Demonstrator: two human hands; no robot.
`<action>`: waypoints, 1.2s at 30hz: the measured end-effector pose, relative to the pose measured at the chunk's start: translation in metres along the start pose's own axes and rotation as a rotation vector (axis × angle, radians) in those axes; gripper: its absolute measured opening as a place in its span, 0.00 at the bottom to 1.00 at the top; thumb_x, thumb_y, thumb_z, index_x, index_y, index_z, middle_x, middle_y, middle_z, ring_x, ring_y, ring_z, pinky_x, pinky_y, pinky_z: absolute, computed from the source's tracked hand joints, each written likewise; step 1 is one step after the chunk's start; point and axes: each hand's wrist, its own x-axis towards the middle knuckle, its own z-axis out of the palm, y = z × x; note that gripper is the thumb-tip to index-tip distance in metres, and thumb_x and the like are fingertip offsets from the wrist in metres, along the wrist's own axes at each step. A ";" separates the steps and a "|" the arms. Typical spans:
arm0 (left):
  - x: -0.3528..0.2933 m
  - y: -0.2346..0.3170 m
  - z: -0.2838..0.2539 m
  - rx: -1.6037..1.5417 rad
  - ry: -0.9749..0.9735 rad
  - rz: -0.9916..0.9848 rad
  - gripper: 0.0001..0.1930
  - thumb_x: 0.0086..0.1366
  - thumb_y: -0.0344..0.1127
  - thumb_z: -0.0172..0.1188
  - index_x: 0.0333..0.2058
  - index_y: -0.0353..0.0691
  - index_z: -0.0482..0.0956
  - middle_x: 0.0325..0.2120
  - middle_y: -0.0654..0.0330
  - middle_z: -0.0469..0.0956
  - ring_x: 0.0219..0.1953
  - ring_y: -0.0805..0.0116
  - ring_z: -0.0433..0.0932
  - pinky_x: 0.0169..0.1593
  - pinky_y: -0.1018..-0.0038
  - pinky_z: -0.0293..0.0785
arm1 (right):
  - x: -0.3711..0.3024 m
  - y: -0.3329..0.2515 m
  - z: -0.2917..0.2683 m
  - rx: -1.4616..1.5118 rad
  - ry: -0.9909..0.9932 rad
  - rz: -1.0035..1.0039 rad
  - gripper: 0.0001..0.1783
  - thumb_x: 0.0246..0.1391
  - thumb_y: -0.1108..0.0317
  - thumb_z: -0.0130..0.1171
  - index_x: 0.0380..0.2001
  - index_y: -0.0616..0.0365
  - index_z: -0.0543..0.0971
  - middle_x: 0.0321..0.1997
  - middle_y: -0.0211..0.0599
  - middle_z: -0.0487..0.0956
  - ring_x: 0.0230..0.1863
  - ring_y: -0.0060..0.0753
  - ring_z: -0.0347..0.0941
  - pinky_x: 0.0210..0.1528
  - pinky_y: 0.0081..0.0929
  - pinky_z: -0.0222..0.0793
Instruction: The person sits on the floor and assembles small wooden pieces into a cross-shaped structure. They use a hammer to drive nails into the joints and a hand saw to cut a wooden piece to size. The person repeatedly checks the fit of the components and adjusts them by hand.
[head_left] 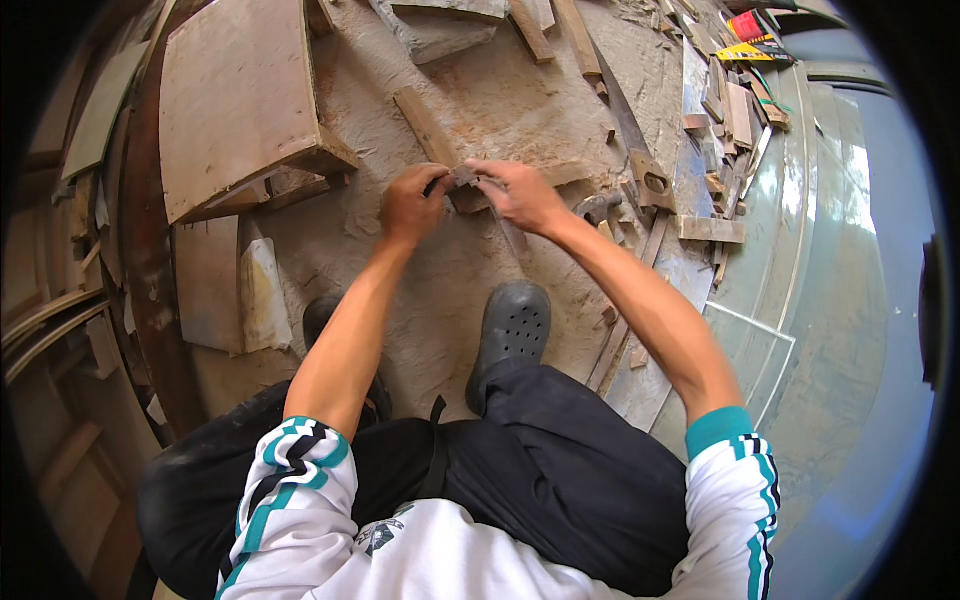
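Note:
Between my two hands is a small, greyish, rough-edged piece (463,177), too small for me to name its kind. My left hand (412,203) is closed with thumb and fingers at its left side. From the other side, my right hand (522,195) pinches it with the fingertips. Just beyond and below them, a wooden strip (424,124) slants across the dusty floor, and another wood piece (565,173) lies behind my right hand. Right of that hand rests a dark metal tool head (598,207), perhaps a hammer's, partly hidden.
A handsaw (652,182) with a wooden handle lies to the right, near scattered wood offcuts (738,115). Glass panes (800,260) stretch along the right side. At upper left stands a low wooden box or stool (240,100). My grey clog (515,325) is below my hands.

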 end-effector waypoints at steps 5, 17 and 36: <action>0.002 -0.002 -0.010 0.015 -0.051 0.003 0.07 0.62 0.32 0.66 0.38 0.38 0.84 0.36 0.57 0.84 0.38 0.62 0.83 0.42 0.71 0.77 | -0.049 0.029 -0.074 -0.249 -0.110 0.420 0.18 0.59 0.56 0.56 0.42 0.61 0.79 0.42 0.54 0.82 0.45 0.56 0.78 0.46 0.46 0.73; 0.000 0.002 -0.013 0.027 -0.093 -0.027 0.08 0.64 0.36 0.64 0.38 0.40 0.85 0.38 0.59 0.83 0.41 0.58 0.82 0.43 0.68 0.76 | -0.165 0.080 -0.078 -0.539 -0.282 0.676 0.28 0.56 0.49 0.61 0.45 0.63 0.68 0.41 0.59 0.80 0.46 0.64 0.76 0.45 0.55 0.70; 0.001 0.001 -0.004 0.137 -0.062 0.069 0.07 0.63 0.37 0.65 0.37 0.42 0.85 0.39 0.62 0.84 0.42 0.60 0.82 0.44 0.68 0.77 | -0.165 0.094 -0.062 -0.450 -0.040 0.699 0.23 0.54 0.61 0.57 0.46 0.65 0.65 0.38 0.63 0.80 0.43 0.66 0.77 0.46 0.55 0.71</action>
